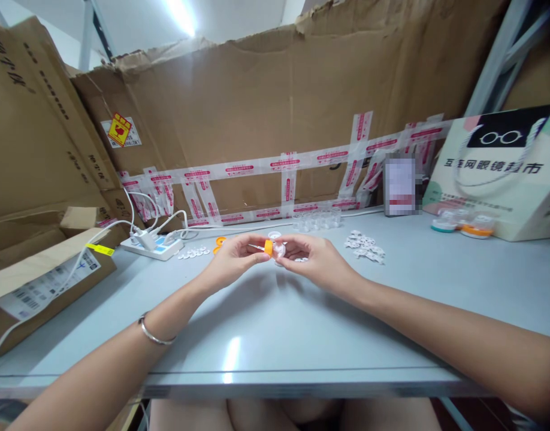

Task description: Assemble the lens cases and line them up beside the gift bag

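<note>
As both forearms reach in over the tabletop [329,347], the left hand [236,257] pinches an orange cap [268,248] between thumb and fingertips, and the right hand [320,257] grips a clear cup [280,249] in much the same way. Cap and cup are side by side, raised between the two hands; whether they touch is hard to tell. Both look like light, stiff plastic, the cup probably slick and liable to scratch or crack if squeezed hard, so the rims seem the best place to take hold.

The tabletop looks smooth and hard, with a streak of light reflected near its front edge; small parts would likely slide on it. A box [88,276] stands at the left. Beyond the hands lie white discs [193,253] and orange rings [220,241] to the left, a pile of white pieces [365,246] to the right, and a row of clear pots [317,220] farther back. A power strip [167,246] sits left of the discs, a paper bag [490,197] far right. Behind rises taped cardboard [257,108], with a ceiling light [180,15] above.
</note>
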`<move>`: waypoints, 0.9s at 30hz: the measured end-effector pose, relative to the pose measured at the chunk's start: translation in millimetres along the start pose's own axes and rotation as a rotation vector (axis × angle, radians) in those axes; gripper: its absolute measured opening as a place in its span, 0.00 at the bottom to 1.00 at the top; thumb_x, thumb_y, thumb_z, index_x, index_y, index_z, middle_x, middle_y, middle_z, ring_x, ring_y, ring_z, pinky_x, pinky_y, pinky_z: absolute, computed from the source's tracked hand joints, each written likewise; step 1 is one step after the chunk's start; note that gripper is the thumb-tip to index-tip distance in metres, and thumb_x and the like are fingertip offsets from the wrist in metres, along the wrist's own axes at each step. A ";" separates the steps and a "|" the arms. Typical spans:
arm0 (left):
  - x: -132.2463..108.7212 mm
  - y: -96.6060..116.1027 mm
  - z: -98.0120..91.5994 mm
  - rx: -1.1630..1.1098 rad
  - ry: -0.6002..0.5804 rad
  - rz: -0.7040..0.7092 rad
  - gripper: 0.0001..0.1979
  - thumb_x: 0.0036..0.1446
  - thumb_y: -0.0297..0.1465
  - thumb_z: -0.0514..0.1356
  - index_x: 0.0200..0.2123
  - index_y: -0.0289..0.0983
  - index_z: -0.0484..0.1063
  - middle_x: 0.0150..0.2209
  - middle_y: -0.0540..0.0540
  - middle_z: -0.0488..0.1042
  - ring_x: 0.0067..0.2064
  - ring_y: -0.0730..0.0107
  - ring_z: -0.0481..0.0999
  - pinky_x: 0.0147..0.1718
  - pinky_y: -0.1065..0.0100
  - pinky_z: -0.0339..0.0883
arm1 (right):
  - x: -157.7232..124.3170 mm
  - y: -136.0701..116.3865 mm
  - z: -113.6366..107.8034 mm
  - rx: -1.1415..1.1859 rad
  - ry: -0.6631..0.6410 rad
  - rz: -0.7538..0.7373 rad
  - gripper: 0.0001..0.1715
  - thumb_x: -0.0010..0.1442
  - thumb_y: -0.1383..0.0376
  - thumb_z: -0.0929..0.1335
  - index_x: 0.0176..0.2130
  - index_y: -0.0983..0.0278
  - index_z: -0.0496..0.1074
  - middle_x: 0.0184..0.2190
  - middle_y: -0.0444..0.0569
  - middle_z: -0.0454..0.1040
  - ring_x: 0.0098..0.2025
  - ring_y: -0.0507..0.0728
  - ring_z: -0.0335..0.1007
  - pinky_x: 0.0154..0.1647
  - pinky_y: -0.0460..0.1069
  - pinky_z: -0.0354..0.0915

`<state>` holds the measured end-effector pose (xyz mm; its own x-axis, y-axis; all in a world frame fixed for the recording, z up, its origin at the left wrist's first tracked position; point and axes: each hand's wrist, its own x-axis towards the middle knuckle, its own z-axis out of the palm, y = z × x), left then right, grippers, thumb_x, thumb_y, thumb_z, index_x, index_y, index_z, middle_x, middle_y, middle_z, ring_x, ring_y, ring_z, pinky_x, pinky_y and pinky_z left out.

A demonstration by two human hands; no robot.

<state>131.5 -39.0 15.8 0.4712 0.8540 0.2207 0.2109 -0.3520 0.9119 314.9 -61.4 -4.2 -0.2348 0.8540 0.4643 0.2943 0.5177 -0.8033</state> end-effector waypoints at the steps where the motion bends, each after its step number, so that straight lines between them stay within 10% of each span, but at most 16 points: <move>1: -0.4 0.9 0.6 0.003 0.000 -0.007 0.17 0.46 0.32 0.63 0.40 0.32 0.69 0.41 0.41 0.74 0.40 0.66 0.75 0.45 0.60 0.66 | -0.1 -0.4 -0.1 -0.005 -0.005 -0.003 0.19 0.48 0.67 0.68 0.43 0.64 0.71 0.28 0.45 0.76 0.31 0.53 0.73 0.39 0.50 0.70; 27: -4.3 5.0 3.2 0.120 -0.002 0.078 0.16 0.48 0.29 0.62 0.41 0.31 0.69 0.40 0.40 0.75 0.41 0.63 0.75 0.44 0.60 0.68 | -4.1 -1.7 1.8 -0.027 -0.021 -0.036 0.19 0.51 0.65 0.67 0.45 0.59 0.74 0.37 0.44 0.77 0.34 0.55 0.74 0.39 0.50 0.69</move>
<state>133.3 -45.7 18.3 0.4923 0.8212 0.2886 0.2739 -0.4609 0.8441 313.7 -65.8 -5.3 -0.2654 0.8336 0.4843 0.3097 0.5495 -0.7760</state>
